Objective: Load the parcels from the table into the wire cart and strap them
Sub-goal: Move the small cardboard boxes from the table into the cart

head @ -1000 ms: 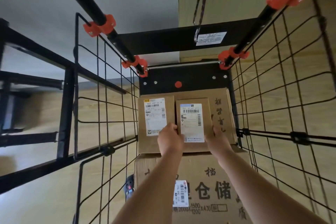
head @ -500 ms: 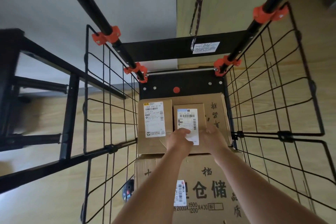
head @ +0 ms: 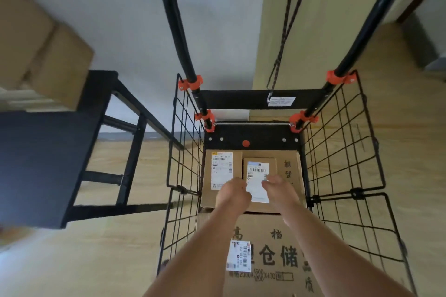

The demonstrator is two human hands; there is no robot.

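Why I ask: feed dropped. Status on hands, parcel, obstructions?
Left hand and right hand on small parcel, grip unclear. It sits atop larger box in wire cart. Cord hangs unstrapped; nothing blocking.

White wall (head: 125,19), pale wood floor (head: 96,260), black table (head: 43,164) at left.

Inside the wire cart (head: 342,152), a small parcel (head: 259,164) lies on a bigger box (head: 288,171); the table (head: 43,164) stands at the left.
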